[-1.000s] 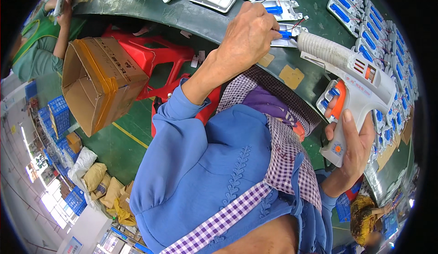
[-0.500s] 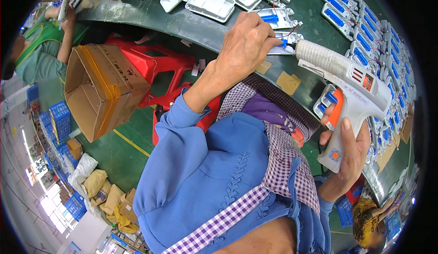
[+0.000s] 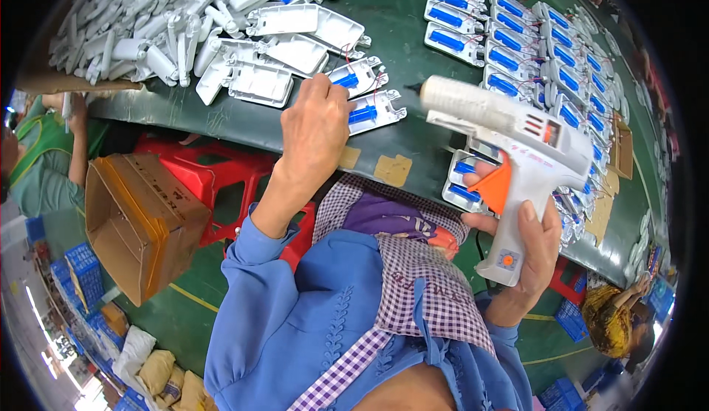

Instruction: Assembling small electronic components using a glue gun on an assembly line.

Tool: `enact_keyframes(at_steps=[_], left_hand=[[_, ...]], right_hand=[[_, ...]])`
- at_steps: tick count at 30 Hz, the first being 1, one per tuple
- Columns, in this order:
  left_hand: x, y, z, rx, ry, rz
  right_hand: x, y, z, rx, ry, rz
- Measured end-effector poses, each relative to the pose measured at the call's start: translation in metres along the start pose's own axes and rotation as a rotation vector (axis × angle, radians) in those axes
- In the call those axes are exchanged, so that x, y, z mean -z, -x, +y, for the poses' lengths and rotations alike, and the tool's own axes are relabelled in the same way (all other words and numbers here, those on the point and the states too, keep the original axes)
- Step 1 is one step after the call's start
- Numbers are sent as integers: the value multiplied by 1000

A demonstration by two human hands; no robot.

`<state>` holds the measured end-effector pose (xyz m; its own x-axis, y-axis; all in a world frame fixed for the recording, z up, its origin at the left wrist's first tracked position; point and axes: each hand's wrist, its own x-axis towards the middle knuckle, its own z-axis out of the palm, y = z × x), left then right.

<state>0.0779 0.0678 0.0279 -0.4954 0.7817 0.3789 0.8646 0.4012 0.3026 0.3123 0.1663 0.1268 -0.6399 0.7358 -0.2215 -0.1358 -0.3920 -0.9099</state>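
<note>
While my right hand (image 3: 537, 252) grasps glue gun (image 3: 530, 163), right of centre, fingers at orange trigger (image 3: 493, 186), my left hand (image 3: 314, 121) curls beside white casing (image 3: 387, 107), upper centre; fingertips hidden, cannot tell whether pinching.

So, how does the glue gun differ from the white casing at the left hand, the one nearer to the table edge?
The glue gun is raised in the right hand; the casing lies on the table. The gun has an orange trigger; the casing carries a blue cylinder. Both are mainly white.

Blue cylinder (image 3: 363, 115) — partly hidden by the left of the hands (image 3: 314, 119) (contact unclear)
</note>
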Motion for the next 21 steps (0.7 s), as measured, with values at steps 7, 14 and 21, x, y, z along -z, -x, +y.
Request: enact_keyframes(at_steps=[7, 14, 21], left_hand=[[-9, -8, 7, -190, 50, -41], [-33, -43, 36, -411, 112, -39], [-22, -54, 5, -136, -67, -7]], right_hand=[[11, 2, -17, 218, 58, 89], [10, 6, -19, 226, 63, 139], [18, 9, -21, 200, 45, 128]])
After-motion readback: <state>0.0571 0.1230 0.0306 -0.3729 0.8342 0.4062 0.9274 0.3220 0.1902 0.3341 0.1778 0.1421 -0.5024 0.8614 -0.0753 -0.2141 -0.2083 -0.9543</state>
